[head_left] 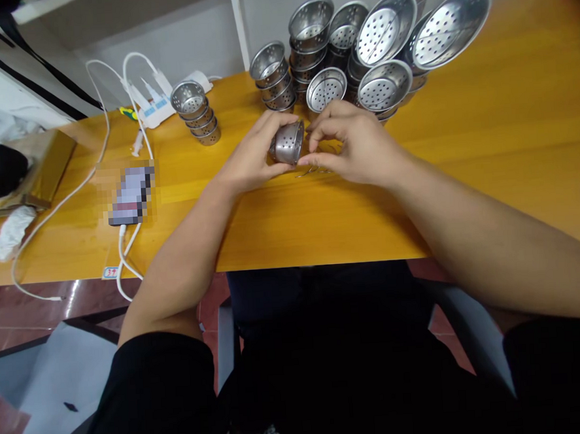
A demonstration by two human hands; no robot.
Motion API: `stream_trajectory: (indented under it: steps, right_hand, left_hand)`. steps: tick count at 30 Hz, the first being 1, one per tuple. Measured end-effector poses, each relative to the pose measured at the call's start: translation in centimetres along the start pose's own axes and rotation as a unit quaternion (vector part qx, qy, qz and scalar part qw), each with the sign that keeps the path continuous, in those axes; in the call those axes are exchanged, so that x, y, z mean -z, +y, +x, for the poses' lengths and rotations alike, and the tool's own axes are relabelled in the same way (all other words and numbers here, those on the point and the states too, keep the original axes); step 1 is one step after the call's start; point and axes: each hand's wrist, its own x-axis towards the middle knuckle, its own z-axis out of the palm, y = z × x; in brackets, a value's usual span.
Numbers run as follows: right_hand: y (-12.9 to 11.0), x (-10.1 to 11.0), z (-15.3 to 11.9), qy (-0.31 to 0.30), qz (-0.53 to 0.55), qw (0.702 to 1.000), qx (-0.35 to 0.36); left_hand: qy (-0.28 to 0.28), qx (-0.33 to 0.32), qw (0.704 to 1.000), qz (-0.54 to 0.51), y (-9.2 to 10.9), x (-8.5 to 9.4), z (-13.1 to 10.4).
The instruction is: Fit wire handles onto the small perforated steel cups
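Observation:
My left hand [256, 152] is wrapped round a small perforated metal cup [288, 144], which lies tipped on its side with its mouth toward my right hand. Beside that mouth, my right hand [351, 141] has its fingers curled and thumb tip close to the rim. Whatever those fingers pinch, if anything, is too small to make out. Thin bent wires [311, 172] lie on the table just under my right hand. Just behind both hands stands another perforated cup [326, 89], its open mouth facing me.
Behind my hands are stacks of perforated cups [272, 74], with larger strainers [450, 30] at the right. A smaller cup stack [198, 114] stands left, near a power strip [158, 110]. A phone [132, 195] with a white cable lies on the wooden table [290, 227].

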Motion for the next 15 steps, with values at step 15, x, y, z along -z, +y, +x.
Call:
stream_trajectory:
  steps: [15]
  right_hand:
    - [3.4, 0.5, -0.2, -0.008, 0.026, 0.999, -0.032]
  left_hand:
    - [0.037, 0.039, 0.994, 0.096, 0.9, 7.4, -0.5]
